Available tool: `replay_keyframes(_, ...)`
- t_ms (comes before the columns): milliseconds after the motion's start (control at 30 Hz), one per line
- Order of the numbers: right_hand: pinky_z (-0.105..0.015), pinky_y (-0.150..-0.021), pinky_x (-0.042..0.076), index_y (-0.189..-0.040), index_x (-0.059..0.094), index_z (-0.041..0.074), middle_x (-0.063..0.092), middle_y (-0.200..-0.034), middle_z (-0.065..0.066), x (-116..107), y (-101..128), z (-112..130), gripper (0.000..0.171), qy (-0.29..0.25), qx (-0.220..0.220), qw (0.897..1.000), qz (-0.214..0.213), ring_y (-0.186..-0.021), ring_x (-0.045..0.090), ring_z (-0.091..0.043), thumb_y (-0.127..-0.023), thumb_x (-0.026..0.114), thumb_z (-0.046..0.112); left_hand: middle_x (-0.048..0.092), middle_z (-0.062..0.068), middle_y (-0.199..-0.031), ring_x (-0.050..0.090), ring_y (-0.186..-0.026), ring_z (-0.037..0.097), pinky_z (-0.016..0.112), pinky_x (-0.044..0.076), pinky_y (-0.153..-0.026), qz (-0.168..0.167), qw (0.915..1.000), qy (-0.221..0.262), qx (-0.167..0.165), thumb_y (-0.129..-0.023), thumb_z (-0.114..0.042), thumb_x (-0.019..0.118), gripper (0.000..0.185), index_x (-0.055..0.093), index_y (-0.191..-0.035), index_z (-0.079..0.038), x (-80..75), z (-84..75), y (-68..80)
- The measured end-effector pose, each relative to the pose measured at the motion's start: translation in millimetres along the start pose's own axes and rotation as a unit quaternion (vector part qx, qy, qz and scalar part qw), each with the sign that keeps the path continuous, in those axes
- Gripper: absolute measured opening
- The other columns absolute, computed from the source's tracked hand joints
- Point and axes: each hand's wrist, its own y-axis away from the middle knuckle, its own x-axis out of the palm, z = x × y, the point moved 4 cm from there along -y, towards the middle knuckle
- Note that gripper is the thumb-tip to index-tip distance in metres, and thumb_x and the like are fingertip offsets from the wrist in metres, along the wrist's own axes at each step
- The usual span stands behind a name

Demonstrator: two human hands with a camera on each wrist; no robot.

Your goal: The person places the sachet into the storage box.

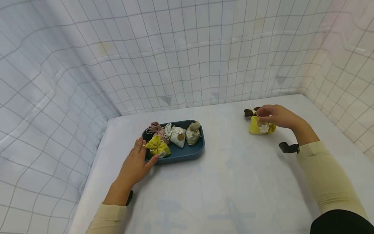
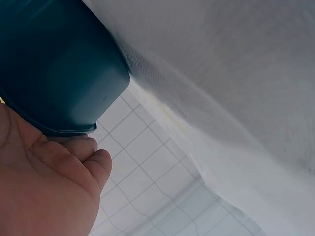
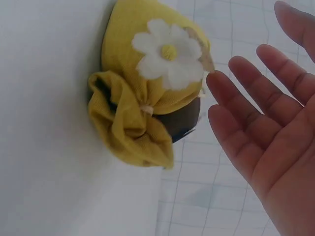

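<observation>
1. Cream-sleeved forearms enter from the bottom edge of the head view. The left hand [image 1: 135,164] lies flat on the white table [image 1: 233,182], fingers straight, its tips against the near-left rim of the dark teal oblong plastic tray [image 1: 187,153]; it grips nothing.
2. The right hand [image 1: 276,116] is over the mustard-yellow cloth drawstring pouch with a white daisy [image 1: 261,126], at the far right of the table. From the head view the fingers seem to touch the pouch's top. The right wrist view shows otherwise: fingers [image 3: 256,103] straight and spread, just beside the pouch [image 3: 147,98], holding nothing.
3. The right wrist view also shows a dark brown cloth pouch [image 3: 182,123] under or behind the yellow one, touching it. The head view shows only its gathered top [image 1: 249,112], just left of the hand.
4. The left wrist view shows the tray's smooth outer wall [image 2: 64,73] from below, with the fingertips [image 2: 83,147] against its rim; the contents are hidden there.
5. Tray contents, head view only: a yellow cloth pouch [image 1: 157,147] nearest the left hand, a pink pouch [image 1: 156,129], a white pouch with a brown disc [image 1: 176,134] and an olive-grey pouch with a daisy [image 1: 193,133], packed close together.
6. White grid-checked cloth walls [image 1: 175,55] close off the table at back, left and right. Bare tabletop lies between tray and right-hand pouches, which are well apart.
</observation>
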Motion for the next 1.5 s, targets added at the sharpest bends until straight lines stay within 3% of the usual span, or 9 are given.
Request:
replay_keyframes(200,-0.058,-0.099,0.042,-0.129,0.058,0.002,0.060,-0.129,-0.020,4,7,-22,0.052,0.010,0.025,1.000,-0.003,-0.121,0.052,-0.037,-0.094,0.069,0.040,0.009,0.027,-0.162,0.009,-0.149,0.041,0.059,0.022,-0.114,0.001,1.0000,0.000,-0.001,-0.098,-0.063,0.046,0.095,0.019,-0.153,0.011,2.8,0.6,0.5)
replay_keyframes(667,-0.045,-0.097,0.041,-0.138,0.048,0.001,0.048,-0.137,-0.021,19,5,-59,0.060,-0.049,0.040,0.998,0.010,-0.121,0.047,-0.034,-0.094,0.070,0.035,0.009,0.027,-0.162,0.009,-0.149,0.041,0.058,0.022,-0.114,0.002,1.0000,-0.007,-0.003,-0.098,-0.063,0.045,0.096,0.018,-0.154,0.011,2.6,0.8,-1.4)
replay_keyframes(967,-0.040,-0.095,0.041,-0.137,0.049,0.000,0.049,-0.135,-0.019,23,2,-66,0.058,-0.070,0.051,0.996,0.003,-0.118,0.046,-0.031,-0.095,0.070,0.035,0.008,0.027,-0.162,0.010,-0.149,0.042,0.059,0.021,-0.114,0.002,1.0000,-0.007,-0.004,-0.099,-0.063,0.045,0.096,0.018,-0.153,0.011,1.6,-0.2,-0.7)
replay_keyframes(1200,-0.043,-0.099,0.039,-0.135,0.047,-0.001,0.049,-0.136,-0.020,28,0,-63,0.055,-0.099,0.057,0.993,0.006,-0.120,0.046,-0.032,-0.096,0.069,0.030,0.008,0.027,-0.162,0.011,-0.148,0.043,0.059,0.022,-0.114,0.003,1.0000,-0.004,-0.008,-0.098,-0.063,0.044,0.096,0.017,-0.154,0.011,0.1,0.6,0.3)
replay_keyframes(1367,-0.045,-0.099,0.038,-0.133,0.046,-0.001,0.048,-0.136,-0.021,30,1,-65,0.054,-0.101,0.060,0.993,-0.001,-0.120,0.045,-0.033,-0.096,0.069,0.030,0.009,0.027,-0.161,0.011,-0.148,0.042,0.059,0.023,-0.114,0.000,1.0000,-0.001,0.000,-0.098,-0.062,0.046,0.096,0.019,-0.153,0.011,0.9,-0.3,-0.3)
replay_keyframes(1500,-0.040,-0.096,0.041,-0.132,0.047,-0.002,0.047,-0.134,-0.022,29,1,-63,0.052,-0.099,0.056,0.993,-0.012,-0.117,0.046,-0.033,-0.096,0.069,0.029,0.010,0.028,-0.161,0.011,-0.148,0.042,0.059,0.023,-0.114,-0.005,1.0000,0.000,0.004,-0.098,-0.062,0.047,0.095,0.020,-0.153,0.012,0.6,-1.0,-0.6)
